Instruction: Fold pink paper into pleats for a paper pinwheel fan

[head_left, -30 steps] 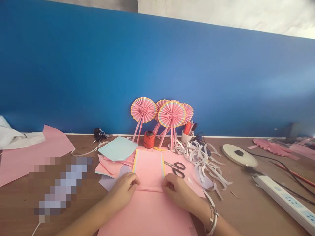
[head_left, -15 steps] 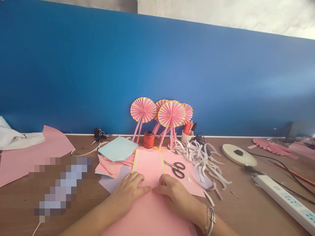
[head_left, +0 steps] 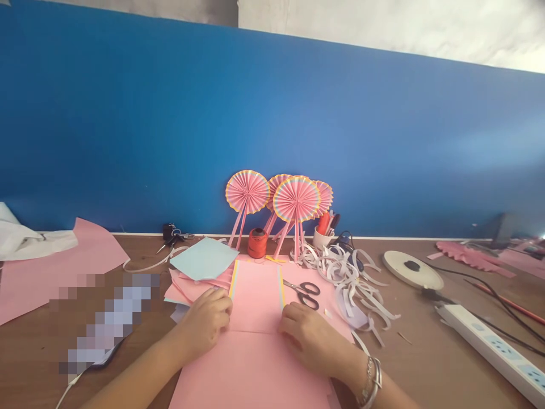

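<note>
A pink sheet with yellow and blue striped side edges (head_left: 257, 289) lies in the middle, its near edge meeting a larger pink sheet (head_left: 255, 369). My left hand (head_left: 208, 318) is at the striped sheet's left edge, fingers curled down on the paper; what they hold, if anything, is hidden. At its lower right corner is my right hand (head_left: 304, 338), fingers bent and closed, their tips hidden too. Scissors with black handles (head_left: 307, 294) lie just beyond the right hand. Behind, pink pleated paper rosettes (head_left: 297, 199) stand on strip legs.
An orange thread spool (head_left: 257, 243) and a pen cup (head_left: 322, 237) stand at the back. Curled white paper strips (head_left: 340, 270) lie right, beyond them a round lid (head_left: 413, 270) and a power strip (head_left: 494, 346). Blue paper (head_left: 204, 258) and keys (head_left: 172, 234) are left.
My hands have moved apart, the left one to the left and the right one slightly right. The line where the two pink sheets meet now shows between them.
</note>
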Motion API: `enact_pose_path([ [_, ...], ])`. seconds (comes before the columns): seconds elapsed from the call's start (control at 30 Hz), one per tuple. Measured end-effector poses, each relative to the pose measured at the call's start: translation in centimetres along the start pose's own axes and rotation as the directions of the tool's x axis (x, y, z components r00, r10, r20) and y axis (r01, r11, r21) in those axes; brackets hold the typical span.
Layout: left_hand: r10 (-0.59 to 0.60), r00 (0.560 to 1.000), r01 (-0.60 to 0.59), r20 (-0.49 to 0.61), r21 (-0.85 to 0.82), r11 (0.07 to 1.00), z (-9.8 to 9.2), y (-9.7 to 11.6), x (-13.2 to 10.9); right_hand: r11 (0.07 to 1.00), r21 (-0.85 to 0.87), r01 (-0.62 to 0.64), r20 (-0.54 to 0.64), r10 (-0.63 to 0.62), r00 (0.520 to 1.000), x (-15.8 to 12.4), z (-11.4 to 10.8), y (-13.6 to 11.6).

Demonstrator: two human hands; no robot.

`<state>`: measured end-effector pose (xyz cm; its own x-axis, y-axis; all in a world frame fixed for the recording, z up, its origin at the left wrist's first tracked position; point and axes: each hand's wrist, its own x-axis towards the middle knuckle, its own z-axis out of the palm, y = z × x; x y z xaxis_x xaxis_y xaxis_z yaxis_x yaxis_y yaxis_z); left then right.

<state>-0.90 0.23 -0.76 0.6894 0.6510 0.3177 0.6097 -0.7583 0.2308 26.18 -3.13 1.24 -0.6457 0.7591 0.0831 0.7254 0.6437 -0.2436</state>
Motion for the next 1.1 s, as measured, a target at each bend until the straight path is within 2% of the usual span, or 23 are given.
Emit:
enact_pose_path([
  [0.07,-0.045,0.987,0.039,-0.156,-0.047,0.998,0.1,0.2,0.0,0.999,0.020,-0.027,-0.005,0.027,1.000,0.1,0.3,0.1],
  [0.17,-0.154,0.894,0.111,-0.421,-0.124,0.986,-0.2,1.0,0.0,0.973,0.199,-0.120,-0.074,0.137,0.988,0.4,0.6,0.4],
  [0.2,-0.180,0.870,0.122,-0.458,-0.155,0.980,-0.2,1.3,-0.1,0.945,0.283,-0.164,-0.117,0.203,0.972,0.5,0.6,0.5],
  [0.23,-0.198,0.866,0.120,-0.460,-0.192,0.974,-0.3,1.6,-0.1,0.909,0.366,-0.199,-0.163,0.273,0.948,0.6,0.5,0.5],
  [0.27,-0.209,0.879,0.113,-0.428,-0.239,0.964,-0.3,2.0,-0.1,0.872,0.439,-0.215,-0.207,0.331,0.920,0.7,0.5,0.4],
  [0.33,-0.254,0.928,0.139,-0.273,-0.379,0.915,0.0,2.8,0.1,0.835,0.521,-0.174,-0.298,0.369,0.880,0.7,0.5,0.0],
  [0.37,-0.292,0.942,0.187,-0.167,-0.463,0.866,0.3,3.2,0.3,0.843,0.524,-0.119,-0.338,0.334,0.880,0.6,0.5,-0.3],
  [0.4,-0.346,0.937,0.263,-0.053,-0.549,0.794,0.5,3.7,0.5,0.864,0.501,-0.051,-0.371,0.267,0.889,0.6,0.6,-0.7],
  [0.5,-0.477,0.862,0.457,0.173,-0.674,0.581,1.4,4.9,1.3,0.938,0.315,0.142,-0.362,-0.019,0.932,0.4,1.1,-1.9],
  [0.57,-0.557,0.802,0.538,0.214,-0.663,0.520,1.9,5.2,1.5,0.962,0.180,0.207,-0.287,-0.150,0.946,0.5,1.5,-2.4],
  [0.63,-0.614,0.774,0.555,0.155,-0.633,0.540,2.1,5.1,1.4,0.968,0.077,0.239,-0.237,-0.215,0.947,0.5,1.8,-2.6],
  [0.7,-0.601,0.799,0.481,-0.018,-0.581,0.657,1.9,4.7,1.2,0.967,0.008,0.256,-0.250,-0.246,0.937,0.4,1.9,-2.4],
  [0.73,-0.556,0.820,0.417,-0.136,-0.525,0.742,1.7,4.5,1.0,0.965,-0.023,0.262,-0.287,-0.257,0.923,0.2,1.9,-2.3],
  [0.8,-0.393,0.848,0.278,-0.355,-0.335,0.901,1.2,4.0,0.7,0.958,-0.082,0.275,-0.402,-0.284,0.870,-0.3,1.8,-2.2],
  [0.87,-0.230,0.860,0.209,-0.455,-0.096,0.973,1.1,3.6,0.5,0.945,-0.130,0.301,-0.514,-0.324,0.794,-0.9,1.7,-2.3],
  [0.9,-0.180,0.871,0.208,-0.456,0.011,0.978,1.2,3.5,0.5,0.940,-0.151,0.306,-0.545,-0.337,0.767,-1.0,1.6,-2.4],
  [0.93,-0.156,0.887,0.220,-0.435,0.100,0.970,1.4,3.4,0.5,0.940,-0.167,0.297,-0.554,-0.338,0.760,-1.1,1.5,-2.5],
  [0.97,-0.150,0.905,0.232,-0.398,0.167,0.958,1.7,3.4,0.5,0.946,-0.177,0.272,-0.544,-0.324,0.774,-0.9,1.5,-2.6],
  [1.03,-0.151,0.941,0.229,-0.302,0.242,0.943,2.5,3.4,0.6,0.965,-0.181,0.190,-0.472,-0.255,0.844,-0.3,1.5,-2.8],
  [1.1,-0.151,0.970,0.196,-0.189,0.247,0.949,3.1,3.4,0.7,0.977,-0.175,0.120,-0.384,-0.180,0.906,0.5,1.8,-2.6],
])
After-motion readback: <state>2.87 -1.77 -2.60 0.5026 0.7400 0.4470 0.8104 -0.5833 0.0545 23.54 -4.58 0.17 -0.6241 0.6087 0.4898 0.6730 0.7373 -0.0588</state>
